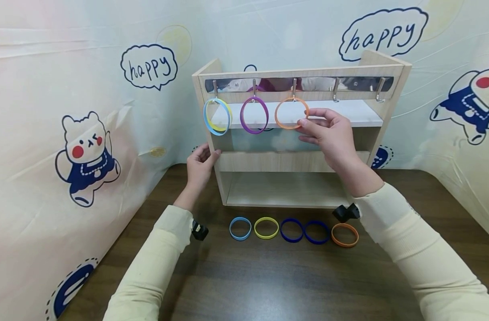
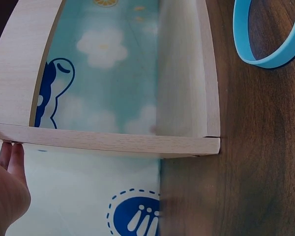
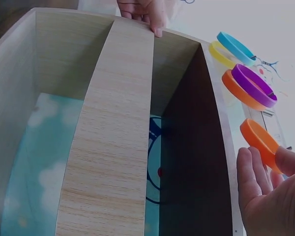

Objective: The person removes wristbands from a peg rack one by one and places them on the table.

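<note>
My right hand (image 1: 328, 133) pinches an orange wristband (image 1: 282, 125) between thumb and fingers at the middle hook (image 1: 294, 87) of a wooden rack (image 1: 292, 161). Whether the band bears on the hook, I cannot tell. My left hand (image 1: 200, 167) grips the rack's left side panel, its thumb at the front edge and its fingertips against the outer face in the left wrist view. Light blue (image 3: 235, 46) and yellow (image 3: 221, 55) wristbands hang together on the leftmost hook. On the second hook hangs a purple wristband (image 3: 253, 84), with another orange wristband (image 3: 231, 88) behind it in the right wrist view.
On the dark wooden table in front of the rack lie a light blue wristband (image 1: 240, 237), a yellow one (image 1: 266, 236), two dark blue ones (image 1: 291, 240) and an orange one (image 1: 345, 244). Two bare hooks (image 1: 336, 89) are at the right. Patterned cloth (image 1: 88, 53) hangs behind.
</note>
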The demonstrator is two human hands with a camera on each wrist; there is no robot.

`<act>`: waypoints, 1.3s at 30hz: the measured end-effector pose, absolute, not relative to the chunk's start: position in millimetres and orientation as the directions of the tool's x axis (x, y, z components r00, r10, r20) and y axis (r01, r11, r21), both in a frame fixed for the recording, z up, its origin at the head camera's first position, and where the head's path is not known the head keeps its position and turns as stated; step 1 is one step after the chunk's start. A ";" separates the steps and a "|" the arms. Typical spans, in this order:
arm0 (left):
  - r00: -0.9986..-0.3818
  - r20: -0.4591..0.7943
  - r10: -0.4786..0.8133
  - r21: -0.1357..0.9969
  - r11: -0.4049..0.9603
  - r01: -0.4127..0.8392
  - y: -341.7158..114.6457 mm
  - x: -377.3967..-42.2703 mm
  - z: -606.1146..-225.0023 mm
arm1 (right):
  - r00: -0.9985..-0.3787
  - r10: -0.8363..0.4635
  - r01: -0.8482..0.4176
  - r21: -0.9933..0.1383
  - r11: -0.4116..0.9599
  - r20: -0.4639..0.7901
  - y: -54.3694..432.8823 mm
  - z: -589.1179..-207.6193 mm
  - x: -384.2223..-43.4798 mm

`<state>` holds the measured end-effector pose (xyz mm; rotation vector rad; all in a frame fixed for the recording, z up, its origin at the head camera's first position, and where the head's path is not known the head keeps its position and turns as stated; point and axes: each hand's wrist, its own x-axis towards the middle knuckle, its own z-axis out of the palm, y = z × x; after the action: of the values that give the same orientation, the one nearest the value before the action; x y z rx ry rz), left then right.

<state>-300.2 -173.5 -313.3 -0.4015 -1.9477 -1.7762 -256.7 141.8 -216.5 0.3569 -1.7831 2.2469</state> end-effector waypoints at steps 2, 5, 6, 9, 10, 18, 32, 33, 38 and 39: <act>-0.847 0.522 -0.097 0.851 0.123 0.510 -173.3 -300.0 -313.6 | -0.937 0.047 -0.349 -0.910 -0.225 0.347 142.1 -215.7 -256.2; -0.848 0.521 -0.095 0.852 0.118 0.510 -173.3 -299.7 -313.4 | -0.933 0.053 -0.358 -0.902 -0.242 0.356 142.6 -214.7 -255.7; -0.848 0.521 -0.095 0.852 0.115 0.511 -173.3 -300.0 -313.6 | -0.931 0.055 -0.363 -0.898 -0.248 0.361 142.7 -214.3 -255.5; -0.847 0.524 -0.095 0.851 0.104 0.515 -174.5 -303.2 -315.8 | -0.925 0.062 -0.377 -0.886 -0.269 0.375 142.8 -212.9 -254.0; -0.846 0.525 -0.096 0.851 0.099 0.517 -175.5 -306.5 -318.4 | -0.923 0.066 -0.383 -0.883 -0.273 0.380 142.9 -212.4 -253.3; -0.837 0.532 -0.128 0.847 0.101 0.523 -181.2 -326.2 -335.7 | -0.917 0.078 -0.396 -0.874 -0.282 0.390 144.9 -207.8 -243.9; -0.841 0.526 -0.130 0.850 0.111 0.515 -179.8 -321.2 -329.0 | -0.921 0.027 -0.377 -0.869 -0.321 0.389 151.6 -214.3 -220.5; -0.842 0.525 -0.125 0.851 0.111 0.514 -179.0 -318.0 -326.1 | -0.921 0.020 -0.375 -0.870 -0.321 0.389 152.2 -216.1 -218.6; -0.852 0.514 -0.101 0.856 0.110 0.504 -174.5 -303.5 -313.4 | -0.925 -0.032 -0.350 -0.882 -0.316 0.379 156.1 -228.3 -210.3; -0.853 0.513 -0.099 0.857 0.111 0.503 -174.1 -303.2 -313.3 | -0.925 -0.044 -0.347 -0.884 -0.314 0.378 157.0 -231.5 -208.9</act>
<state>-303.2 -174.1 -313.3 -0.3915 -1.9488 -1.7907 -208.9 157.0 -231.5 0.5007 -1.7124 2.3497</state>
